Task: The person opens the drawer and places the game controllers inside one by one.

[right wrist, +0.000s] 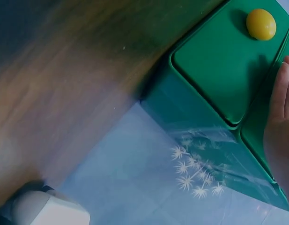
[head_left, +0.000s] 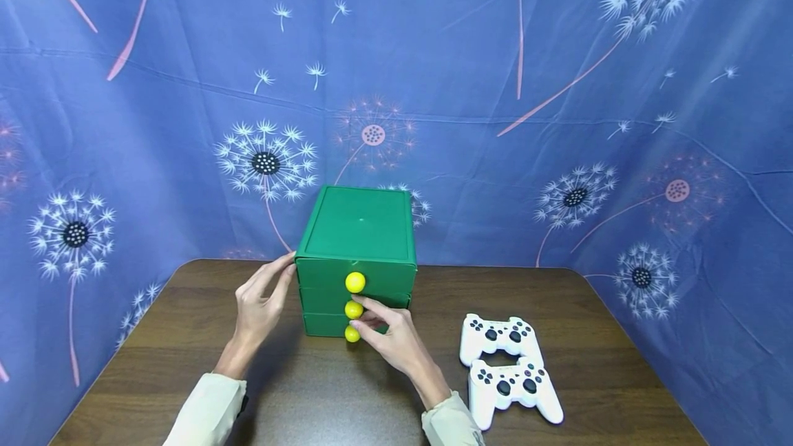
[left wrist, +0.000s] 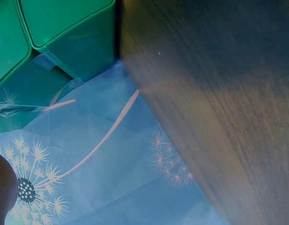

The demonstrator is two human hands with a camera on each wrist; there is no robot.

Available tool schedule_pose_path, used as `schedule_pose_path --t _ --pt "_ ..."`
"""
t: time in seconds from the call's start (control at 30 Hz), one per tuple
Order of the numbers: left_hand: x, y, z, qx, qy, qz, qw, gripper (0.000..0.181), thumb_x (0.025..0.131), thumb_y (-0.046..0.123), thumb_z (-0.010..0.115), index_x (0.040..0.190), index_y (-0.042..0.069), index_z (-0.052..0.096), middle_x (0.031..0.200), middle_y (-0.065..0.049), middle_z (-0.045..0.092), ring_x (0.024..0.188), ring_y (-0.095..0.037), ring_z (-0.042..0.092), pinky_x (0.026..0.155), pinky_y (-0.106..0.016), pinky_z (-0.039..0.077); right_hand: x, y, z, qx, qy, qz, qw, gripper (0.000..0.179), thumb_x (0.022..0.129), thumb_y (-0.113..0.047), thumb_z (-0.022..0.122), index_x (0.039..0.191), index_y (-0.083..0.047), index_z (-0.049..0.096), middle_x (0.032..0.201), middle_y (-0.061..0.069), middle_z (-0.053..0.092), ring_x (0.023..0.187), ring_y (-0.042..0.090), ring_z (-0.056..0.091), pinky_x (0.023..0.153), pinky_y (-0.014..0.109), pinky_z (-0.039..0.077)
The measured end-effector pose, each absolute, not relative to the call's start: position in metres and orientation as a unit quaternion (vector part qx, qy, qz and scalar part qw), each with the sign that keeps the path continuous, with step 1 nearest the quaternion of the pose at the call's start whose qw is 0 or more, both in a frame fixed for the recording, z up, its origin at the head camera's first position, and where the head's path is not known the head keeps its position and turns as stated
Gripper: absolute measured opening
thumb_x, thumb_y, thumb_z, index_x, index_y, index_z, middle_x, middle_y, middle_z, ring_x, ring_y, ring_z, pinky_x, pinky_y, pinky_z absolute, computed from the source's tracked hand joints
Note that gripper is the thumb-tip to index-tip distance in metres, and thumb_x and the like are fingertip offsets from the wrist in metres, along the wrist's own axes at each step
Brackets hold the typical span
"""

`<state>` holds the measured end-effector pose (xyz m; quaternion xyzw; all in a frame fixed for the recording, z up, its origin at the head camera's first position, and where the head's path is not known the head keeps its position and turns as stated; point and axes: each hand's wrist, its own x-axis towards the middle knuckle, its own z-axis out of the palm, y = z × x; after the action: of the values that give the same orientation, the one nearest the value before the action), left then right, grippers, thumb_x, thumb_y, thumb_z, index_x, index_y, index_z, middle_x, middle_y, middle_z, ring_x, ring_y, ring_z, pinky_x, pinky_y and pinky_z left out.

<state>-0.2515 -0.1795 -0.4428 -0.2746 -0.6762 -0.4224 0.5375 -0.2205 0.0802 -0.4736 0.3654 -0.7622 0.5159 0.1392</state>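
Note:
A green cabinet with three stacked drawers and round yellow knobs stands on the table, every drawer pushed in. My right hand pinches the middle knob, index finger above it and thumb below. Just under the thumb is the bottom knob, which also shows in the right wrist view, and the top knob sits above my fingers. At the cabinet's upper left front edge, the fingertips of my left hand touch its side, fingers extended. Only a blurred bit of that hand enters the left wrist view.
Two white game controllers lie on the brown wooden table, right of my right hand, one in front of the other. A blue cloth with dandelion prints hangs behind the table. Clear tape spans the cabinet's side seams.

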Motion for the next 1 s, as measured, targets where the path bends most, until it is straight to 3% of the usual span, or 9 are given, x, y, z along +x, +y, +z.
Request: schedule_pose_path --t 0.07,0.13,0.23,0.5,1.0 --pt "-0.251 -0.180 -0.443 -0.275 -0.677 -0.422 0.537 0.021 0.092 -0.006 0.073 0.113 -0.007 0.076 0.106 -0.020 0.076 0.102 -0.008 0.070 0.092 -0.017 0.053 -0.221 0.078 -0.474 0.361 -0.766 0.514 0.136 0.038 0.098 -0.013 0.074 0.136 -0.008 0.068 0.106 0.006 0.077 0.090 0.012 0.073 0.079 0.031 0.062" --pt "-0.251 -0.179 -0.442 -0.275 -0.678 -0.421 0.537 0.036 0.080 -0.020 0.075 0.113 -0.007 0.076 0.106 -0.019 0.076 0.102 -0.009 0.070 0.092 -0.017 0.053 -0.222 0.076 -0.475 0.354 -0.771 0.513 0.134 0.037 0.098 -0.014 0.074 0.135 -0.010 0.069 0.109 0.004 0.077 0.091 0.012 0.073 0.080 0.030 0.062" --pt "-0.252 -0.179 -0.442 -0.273 -0.679 -0.419 0.538 0.047 0.071 -0.028 0.075 0.113 -0.006 0.076 0.106 -0.019 0.076 0.102 -0.009 0.070 0.092 -0.017 0.053 -0.223 0.073 -0.476 0.344 -0.772 0.517 0.137 0.035 0.098 -0.014 0.075 0.132 -0.011 0.071 0.109 0.002 0.077 0.092 0.013 0.073 0.080 0.030 0.062" --pt "-0.253 -0.180 -0.441 -0.274 -0.676 -0.417 0.543 0.049 0.070 -0.028 0.075 0.113 -0.005 0.076 0.105 -0.018 0.076 0.101 -0.009 0.070 0.091 -0.017 0.053 -0.224 0.068 -0.474 0.310 -0.776 0.532 0.136 0.028 0.097 -0.017 0.076 0.125 -0.014 0.075 0.106 -0.004 0.076 0.089 0.009 0.072 0.078 0.028 0.061" --pt "-0.253 -0.180 -0.444 -0.279 -0.673 -0.419 0.542 0.045 0.072 -0.027 0.075 0.112 -0.007 0.076 0.105 -0.020 0.076 0.102 -0.008 0.070 0.092 -0.016 0.053 -0.216 0.070 -0.477 0.322 -0.765 0.539 0.142 0.026 0.097 -0.012 0.075 0.122 -0.008 0.075 0.099 -0.001 0.076 0.086 0.010 0.072 0.074 0.031 0.062"
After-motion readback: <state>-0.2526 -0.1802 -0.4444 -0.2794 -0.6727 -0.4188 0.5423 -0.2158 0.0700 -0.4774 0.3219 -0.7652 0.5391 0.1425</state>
